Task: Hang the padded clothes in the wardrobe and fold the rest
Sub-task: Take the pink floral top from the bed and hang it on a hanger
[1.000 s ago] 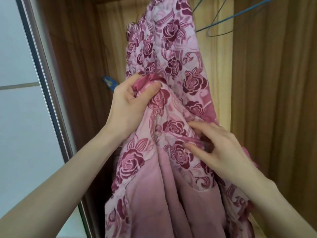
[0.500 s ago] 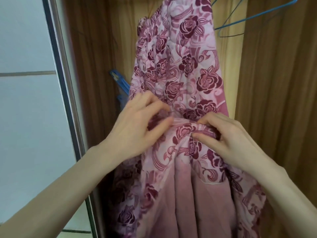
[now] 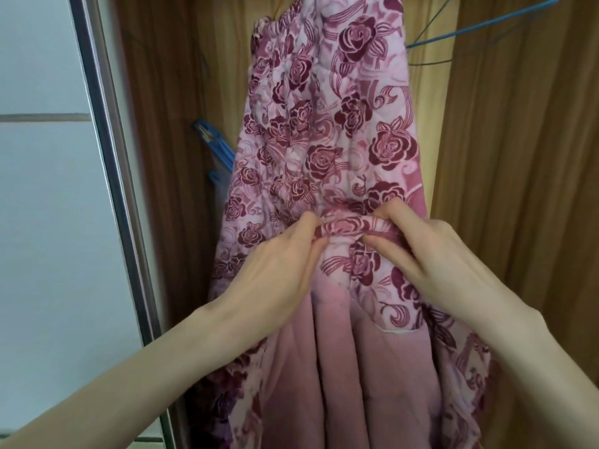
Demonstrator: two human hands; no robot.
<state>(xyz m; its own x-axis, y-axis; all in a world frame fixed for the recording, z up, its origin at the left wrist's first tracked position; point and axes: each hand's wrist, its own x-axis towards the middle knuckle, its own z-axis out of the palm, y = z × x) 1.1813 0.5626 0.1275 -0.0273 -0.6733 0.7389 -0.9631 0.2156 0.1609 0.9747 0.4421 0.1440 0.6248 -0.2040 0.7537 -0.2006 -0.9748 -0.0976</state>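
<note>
A pink quilted garment (image 3: 327, 124) with dark red roses hangs down inside the wooden wardrobe (image 3: 518, 189); its top runs out of view. Its plain pink lining shows lower down, between my arms. My left hand (image 3: 282, 267) pinches a rolled edge of the garment at mid height. My right hand (image 3: 431, 254) pinches the same rolled edge just to the right, thumb under the fold. The two hands are a short span apart.
Blue wire hangers (image 3: 479, 27) hang at the top right behind the garment. A blue plastic hanger (image 3: 214, 147) lies against the wardrobe's left inner wall. A metal door frame (image 3: 110, 176) and a pale sliding door (image 3: 42, 222) stand at the left.
Both hands have come together on the garment's rolled edge; the left hand dropped from higher up. The camera view shifted so the wardrobe sits further right.
</note>
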